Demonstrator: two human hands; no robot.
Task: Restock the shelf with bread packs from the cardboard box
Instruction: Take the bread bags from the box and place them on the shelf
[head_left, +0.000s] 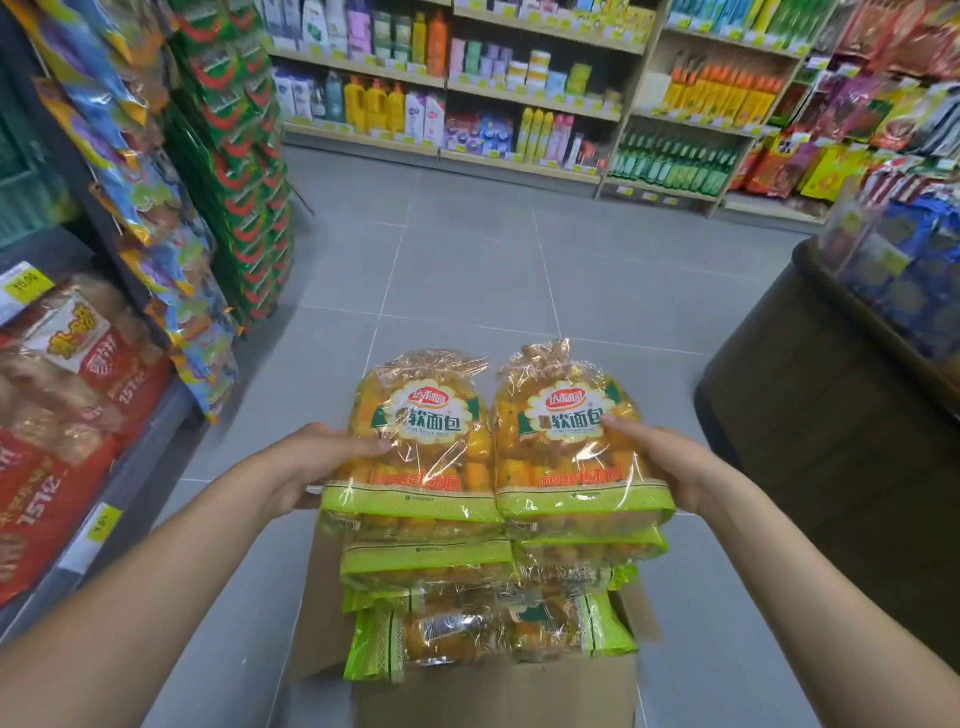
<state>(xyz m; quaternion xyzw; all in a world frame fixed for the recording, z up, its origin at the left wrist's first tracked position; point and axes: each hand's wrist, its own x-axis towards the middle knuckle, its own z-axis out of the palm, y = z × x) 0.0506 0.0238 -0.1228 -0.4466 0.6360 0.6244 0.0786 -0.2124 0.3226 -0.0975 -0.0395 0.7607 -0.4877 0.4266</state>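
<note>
Two bread packs are held side by side above an open cardboard box (493, 691), over the grey tiled floor (467, 249) of a shop aisle. The left pack (421, 447) and the right pack (566, 452) look alike. Each is a clear crinkly bag full of yellow-orange buns. Each has a white scalloped label with a red logo and dark green characters, and a lime-green band along the near edge. The far ends are gathered into a gold-tinted tuft.

The left hand (322, 457) grips the outer side of the left pack with its thumb lying on top. The right hand (660, 457) grips the right pack the same way, its thumb reaching the label. The fingers of both hands are hidden under the bags.

More packs (426, 558) with the same green bands lie stacked right beneath. Whether they are lifted along with the top ones or rest in the box cannot be told. Lower down, one pack (483, 636) lies crosswise in the box. The box's near wall is cut off by the bottom of the frame.

At the left, a shelf (150, 441) holds red bread bags (62, 415), blurred and partly out of view. A dark stand (831, 441) is at the right.
</note>
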